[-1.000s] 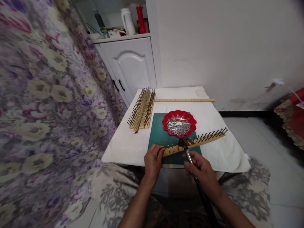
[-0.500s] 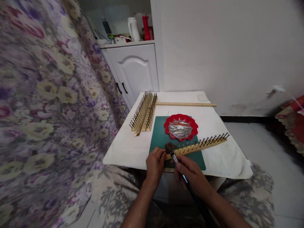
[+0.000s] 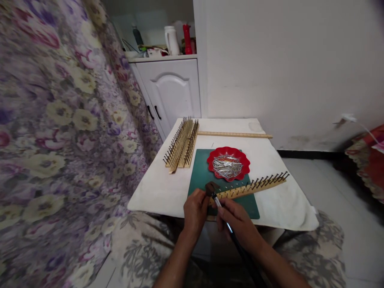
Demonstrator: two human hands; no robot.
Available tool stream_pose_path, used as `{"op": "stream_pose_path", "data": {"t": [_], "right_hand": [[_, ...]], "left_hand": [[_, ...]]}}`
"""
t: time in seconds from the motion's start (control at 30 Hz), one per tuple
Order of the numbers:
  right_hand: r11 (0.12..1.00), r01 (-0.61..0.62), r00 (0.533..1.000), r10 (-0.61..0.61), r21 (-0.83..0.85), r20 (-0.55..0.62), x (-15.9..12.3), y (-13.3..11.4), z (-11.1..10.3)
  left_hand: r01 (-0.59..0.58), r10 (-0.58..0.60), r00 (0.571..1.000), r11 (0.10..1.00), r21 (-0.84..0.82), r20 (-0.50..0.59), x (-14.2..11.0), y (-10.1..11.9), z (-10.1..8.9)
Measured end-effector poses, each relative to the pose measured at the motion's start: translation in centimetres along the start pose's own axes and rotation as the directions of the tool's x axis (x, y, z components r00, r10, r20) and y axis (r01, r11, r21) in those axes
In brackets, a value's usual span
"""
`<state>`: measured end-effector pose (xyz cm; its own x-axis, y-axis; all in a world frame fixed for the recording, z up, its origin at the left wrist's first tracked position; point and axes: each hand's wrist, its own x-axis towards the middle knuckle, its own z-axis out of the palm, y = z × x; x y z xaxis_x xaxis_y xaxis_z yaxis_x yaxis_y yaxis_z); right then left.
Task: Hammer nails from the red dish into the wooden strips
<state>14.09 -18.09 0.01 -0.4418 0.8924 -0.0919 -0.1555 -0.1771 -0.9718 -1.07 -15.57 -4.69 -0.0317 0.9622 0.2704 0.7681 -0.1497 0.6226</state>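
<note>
My right hand (image 3: 237, 220) is closed round the handle of a hammer (image 3: 218, 203). Its dark head is over the near left end of a wooden strip (image 3: 232, 193), just by my left fingertips. My left hand (image 3: 196, 208) is closed at that same end, its fingers pressed together; whatever they pinch is hidden. Nails stand in rows along the strip, dark and tall at the right end, smaller-looking and paler toward my hands. Under the strip's left part lies a green mat (image 3: 199, 168). On the mat, behind the strip, a red scalloped dish (image 3: 244, 168) holds many loose silvery nails (image 3: 226, 166).
Several nail-studded strips (image 3: 181, 146) lie together on the left of the white-covered table (image 3: 159, 188). A bare-looking wooden strip (image 3: 235, 135) crosses the back. Beyond stand a white cabinet (image 3: 174, 88) and a wall; a floral curtain (image 3: 75, 120) hangs at left.
The hammer head has shifted slightly left and up relative to my left hand, with my right hand following. My left hand stays at the strip's end. The view has tilted a little.
</note>
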Motion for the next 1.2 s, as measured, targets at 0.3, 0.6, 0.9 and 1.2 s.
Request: {"op": "stream_pose_path", "data": {"t": [0.3,0.6,0.9,1.2], "right_hand": [[1.000,0.003,1.000,-0.003,0.008,-0.015,0.4,-0.1,0.1],[0.998,0.029,0.999,-0.027,0.058,-0.033,-0.1,-0.4,-0.1],[0.991,0.051,0.982,-0.028,0.122,-0.188,-2.1,-1.0,-3.3],[0.985,0.041,0.968,0.003,0.170,-0.252,-2.7,-0.6,-5.1]], "left_hand": [[-0.015,0.015,1.000,1.000,-0.013,-0.003,0.1,-0.2,-0.1],[-0.019,0.020,1.000,0.998,-0.064,0.017,0.3,-0.2,-0.7],[-0.092,0.094,0.995,0.992,-0.087,0.022,2.6,0.2,-3.6],[-0.315,0.259,0.935,0.921,0.229,0.243,12.8,2.3,-0.3]]}}
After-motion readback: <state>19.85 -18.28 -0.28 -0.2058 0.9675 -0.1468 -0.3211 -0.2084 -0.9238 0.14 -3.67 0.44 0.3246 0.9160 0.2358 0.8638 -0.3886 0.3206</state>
